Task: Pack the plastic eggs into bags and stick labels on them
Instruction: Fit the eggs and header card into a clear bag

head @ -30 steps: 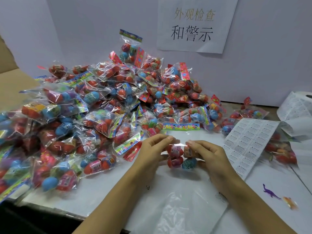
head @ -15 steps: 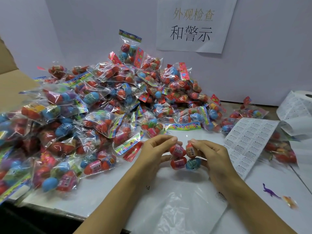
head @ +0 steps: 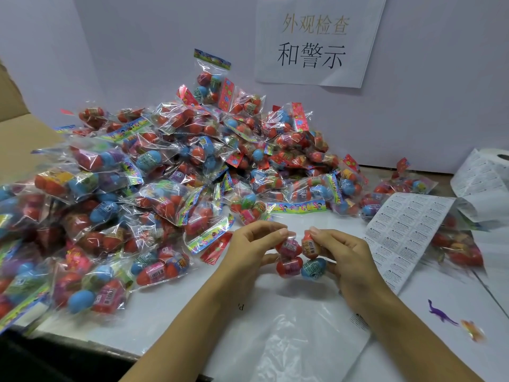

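Between both hands sits a small cluster of plastic eggs (head: 300, 256), red, orange and blue, with barcode stickers; whether a clear wrap covers them I cannot tell. My left hand (head: 253, 248) pinches the cluster from the left with fingers and thumb curled round it. My right hand (head: 344, 257) holds its right side the same way. The cluster is just above a clear plastic bag (head: 292, 334) lying flat on the white table (head: 170, 304). A sheet of warning labels (head: 402, 232) lies to the right.
A big heap of filled egg bags (head: 165, 183) covers the left and back of the table. More filled bags (head: 457, 246) and a label roll (head: 484, 172) lie at the right. A purple toy dinosaur (head: 440, 312) and an orange toy (head: 472, 330) lie at the front right. A cardboard box (head: 19, 139) stands at the left.
Both hands have turned the egg cluster a little and shifted it slightly to the right; the grip is unchanged.
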Tool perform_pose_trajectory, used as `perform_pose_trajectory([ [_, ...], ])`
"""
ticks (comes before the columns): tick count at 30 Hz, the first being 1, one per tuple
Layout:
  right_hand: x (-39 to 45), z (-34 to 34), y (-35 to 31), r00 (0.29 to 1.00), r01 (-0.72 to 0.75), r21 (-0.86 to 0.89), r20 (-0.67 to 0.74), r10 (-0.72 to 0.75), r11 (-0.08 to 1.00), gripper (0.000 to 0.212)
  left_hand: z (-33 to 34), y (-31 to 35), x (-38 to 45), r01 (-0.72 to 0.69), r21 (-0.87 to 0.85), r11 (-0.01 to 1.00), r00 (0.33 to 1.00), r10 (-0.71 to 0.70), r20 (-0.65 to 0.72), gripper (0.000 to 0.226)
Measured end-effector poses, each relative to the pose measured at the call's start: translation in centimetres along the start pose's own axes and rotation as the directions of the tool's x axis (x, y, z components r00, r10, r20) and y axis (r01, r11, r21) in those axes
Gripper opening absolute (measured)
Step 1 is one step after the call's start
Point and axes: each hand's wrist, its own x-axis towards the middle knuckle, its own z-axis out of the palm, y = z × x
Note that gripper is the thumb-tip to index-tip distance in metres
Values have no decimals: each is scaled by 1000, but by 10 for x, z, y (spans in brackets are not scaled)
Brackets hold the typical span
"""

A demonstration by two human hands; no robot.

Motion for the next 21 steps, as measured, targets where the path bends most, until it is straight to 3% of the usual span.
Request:
perform_pose_trajectory([
  [11, 3, -2, 3, 1000, -13, -6, -5, 13, 1000, 35, 3, 2, -1, 2, -18, 1000, 1000, -2, -8, 3],
  [13, 3, -1, 4, 999, 2, -12, -33, -3, 1000, 28, 2, 1, -2, -18, 1, 1000, 999, 18, -29, 3],
  [15, 3, -2, 6, 988, 79, -114, -124, -93, 990, 25, 2, -1, -2, -61, 69, 996, 995, 66, -76, 8],
  [17, 2, -3, 8, 957, 159, -270, -194, -215, 950, 36, 1, -2, -1, -112, 86, 990, 986, 122, -111, 9],
  [21, -1, -2, 11, 919, 267, -385, -174, -353, 884, 37, 2, -2, -1, -150, 44, 988, 981, 154, -120, 15],
])
